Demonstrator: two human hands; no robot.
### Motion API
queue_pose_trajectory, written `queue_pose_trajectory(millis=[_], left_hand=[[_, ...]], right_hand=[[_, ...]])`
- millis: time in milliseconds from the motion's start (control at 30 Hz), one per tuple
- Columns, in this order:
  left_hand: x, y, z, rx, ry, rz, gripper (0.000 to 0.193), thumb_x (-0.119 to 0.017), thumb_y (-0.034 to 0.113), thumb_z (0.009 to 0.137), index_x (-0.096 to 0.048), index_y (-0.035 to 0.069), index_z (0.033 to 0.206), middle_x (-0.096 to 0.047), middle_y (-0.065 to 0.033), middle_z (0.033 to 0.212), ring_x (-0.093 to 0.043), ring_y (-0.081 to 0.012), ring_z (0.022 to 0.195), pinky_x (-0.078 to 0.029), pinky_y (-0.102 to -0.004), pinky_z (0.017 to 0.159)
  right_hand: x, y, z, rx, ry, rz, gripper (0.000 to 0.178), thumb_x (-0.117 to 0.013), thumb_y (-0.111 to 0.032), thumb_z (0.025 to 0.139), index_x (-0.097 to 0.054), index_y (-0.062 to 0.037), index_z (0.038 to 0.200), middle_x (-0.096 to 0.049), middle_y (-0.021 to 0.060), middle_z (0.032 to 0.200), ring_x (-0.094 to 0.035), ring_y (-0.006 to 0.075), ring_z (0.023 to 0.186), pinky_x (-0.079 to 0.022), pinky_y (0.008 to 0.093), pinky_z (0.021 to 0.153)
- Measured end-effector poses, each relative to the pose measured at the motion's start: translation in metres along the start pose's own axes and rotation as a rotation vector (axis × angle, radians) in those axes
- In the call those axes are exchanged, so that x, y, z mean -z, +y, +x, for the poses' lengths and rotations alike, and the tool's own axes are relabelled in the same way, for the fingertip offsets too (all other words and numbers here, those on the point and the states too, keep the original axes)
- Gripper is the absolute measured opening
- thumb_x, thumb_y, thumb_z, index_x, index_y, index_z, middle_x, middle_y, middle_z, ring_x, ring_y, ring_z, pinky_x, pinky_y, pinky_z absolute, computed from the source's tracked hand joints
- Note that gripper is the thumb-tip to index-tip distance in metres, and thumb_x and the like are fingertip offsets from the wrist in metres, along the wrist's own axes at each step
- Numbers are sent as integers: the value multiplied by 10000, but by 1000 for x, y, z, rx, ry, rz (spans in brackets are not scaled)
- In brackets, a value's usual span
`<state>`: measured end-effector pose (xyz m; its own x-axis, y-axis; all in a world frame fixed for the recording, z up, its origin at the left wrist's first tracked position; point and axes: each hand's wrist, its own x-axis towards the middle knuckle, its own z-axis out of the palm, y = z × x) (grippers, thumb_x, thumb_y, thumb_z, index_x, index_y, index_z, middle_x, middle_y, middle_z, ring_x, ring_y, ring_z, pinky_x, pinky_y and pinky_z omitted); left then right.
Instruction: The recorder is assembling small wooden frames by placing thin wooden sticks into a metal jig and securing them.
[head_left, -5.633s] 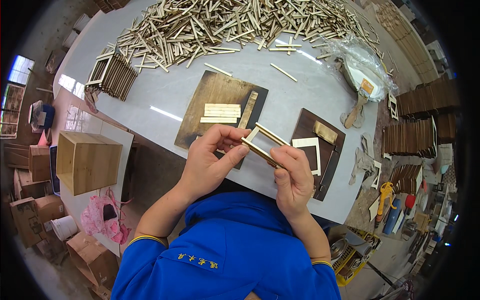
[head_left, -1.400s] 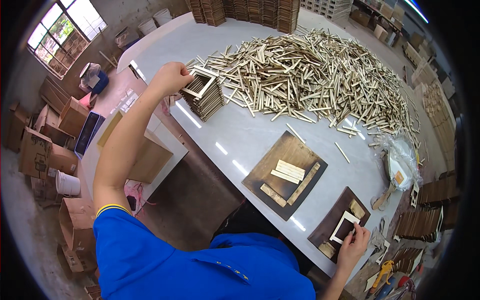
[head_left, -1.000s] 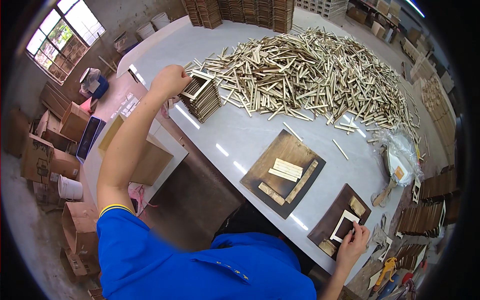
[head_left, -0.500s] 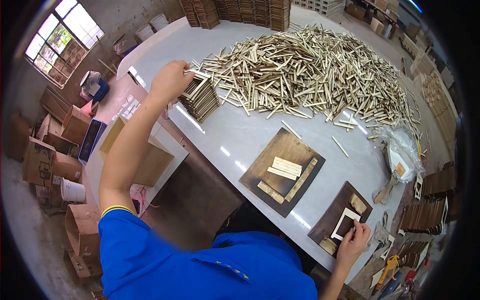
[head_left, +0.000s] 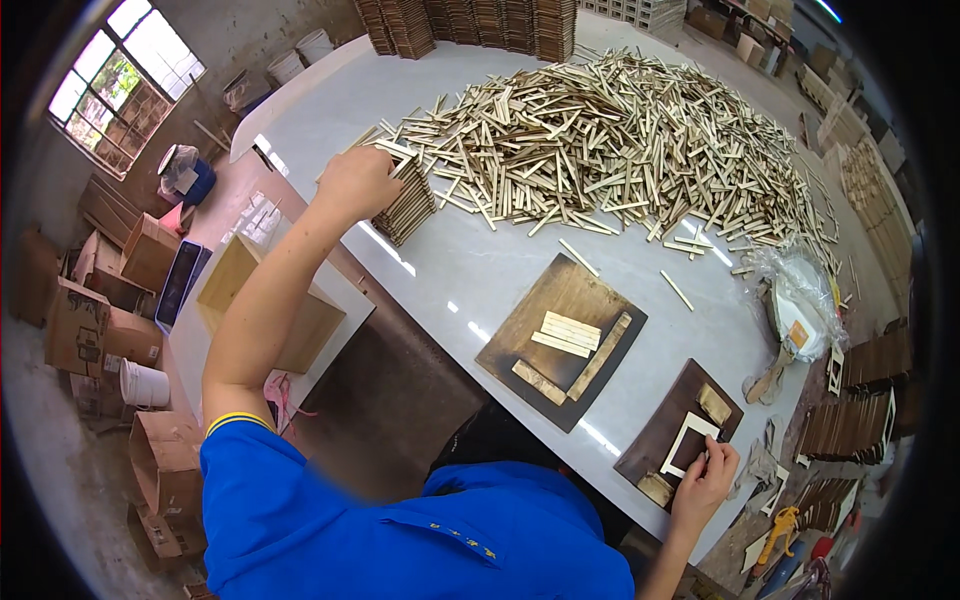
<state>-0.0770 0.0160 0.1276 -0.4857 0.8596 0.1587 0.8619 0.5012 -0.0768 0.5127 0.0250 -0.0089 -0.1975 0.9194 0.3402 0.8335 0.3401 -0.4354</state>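
Note:
At the table's left edge my left hand (head_left: 360, 184) is closed at the top of a stack of thin wooden frames (head_left: 408, 212), its fingers curled round the uppermost frame and partly hidden. My right hand (head_left: 706, 474) is at the near right, fingers pinched on the edge of a pale wooden frame (head_left: 674, 446). That frame lies flat on a dark board (head_left: 640, 452) between two wooden blocks. To the left of it, a second board (head_left: 508, 318) bears several short pale sticks (head_left: 568, 334) side by side, with two wooden strips set at a corner.
A large heap of loose wooden sticks (head_left: 620, 150) covers the table's far side. Tall brown stacks (head_left: 480, 25) stand behind it. A plastic-wrapped white container (head_left: 798, 300) sits at the right. Cardboard boxes (head_left: 165, 455) stand on the floor at left, near a small side table (head_left: 335, 325).
My left hand has moved slightly down and left along the top of the frame stack, with its fingers lower round it. My right hand stays almost still on its frame.

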Motion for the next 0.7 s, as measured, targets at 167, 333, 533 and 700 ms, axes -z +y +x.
queue_pose_trajectory(millis=[167, 333, 533, 700], left_hand=[[-1, -4, 2, 23, -30, -39, 242, -608, 212, 807, -718, -2, 782, -712, -161, 805, -654, -377, 734, -539, -453, 694], [10, 4, 2, 97, -81, -103, 268, -588, 221, 838, -742, 4, 810, -725, -159, 817, -664, -370, 740, -545, -442, 700], [12, 6, 4, 147, -83, -51, 295, -568, 230, 867, -765, 12, 837, -738, -159, 838, -676, -365, 756, -553, -438, 715], [9, 7, 4, 132, -76, -6, 300, -569, 236, 868, -765, 12, 832, -738, -160, 836, -675, -366, 752, -553, -437, 715]], right_hand=[[0, 0, -1, -10, -5, -12, 352, -602, 134, 868, -675, 21, 1193, -599, 151, 1161, -617, 302, 991, -525, 366, 849], [2, -4, 0, -22, -7, -13, 350, -604, 135, 867, -676, 23, 1191, -599, 150, 1164, -619, 301, 996, -528, 365, 849], [-2, 3, -2, 51, 28, -27, 371, -587, 120, 890, -674, -9, 1227, -596, 127, 1176, -607, 273, 968, -513, 336, 781], [0, -3, -1, -9, 6, -7, 342, -601, 136, 872, -680, 25, 1186, -599, 150, 1165, -620, 301, 988, -533, 364, 841]])
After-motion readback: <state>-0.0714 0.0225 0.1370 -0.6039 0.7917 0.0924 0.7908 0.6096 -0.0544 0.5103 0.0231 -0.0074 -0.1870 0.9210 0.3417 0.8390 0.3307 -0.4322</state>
